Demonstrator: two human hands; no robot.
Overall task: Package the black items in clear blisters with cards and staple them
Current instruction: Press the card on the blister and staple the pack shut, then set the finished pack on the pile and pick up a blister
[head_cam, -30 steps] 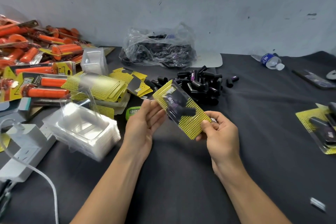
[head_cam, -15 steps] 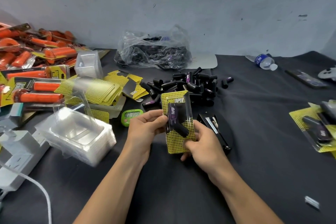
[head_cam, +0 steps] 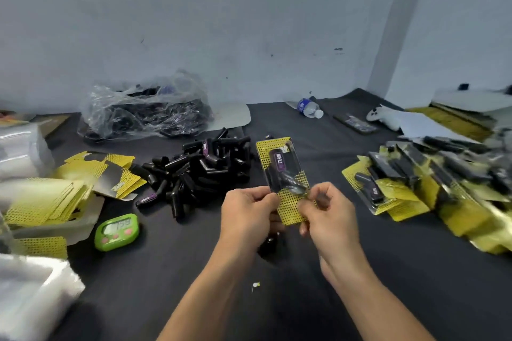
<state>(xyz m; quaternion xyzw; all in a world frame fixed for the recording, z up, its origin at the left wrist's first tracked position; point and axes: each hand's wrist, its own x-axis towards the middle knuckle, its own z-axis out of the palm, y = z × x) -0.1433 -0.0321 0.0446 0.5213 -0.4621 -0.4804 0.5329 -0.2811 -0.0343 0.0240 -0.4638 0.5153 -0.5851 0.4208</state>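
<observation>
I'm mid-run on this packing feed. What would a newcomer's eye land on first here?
First, the yellow-carded blister pack held upright at centre, pinched at its lower end by the left hand and right hand. Next, the pile of loose black items just left of it on the dark table, and the heap of finished packs at the right edge. The green timer at lower left also stands out.
</observation>
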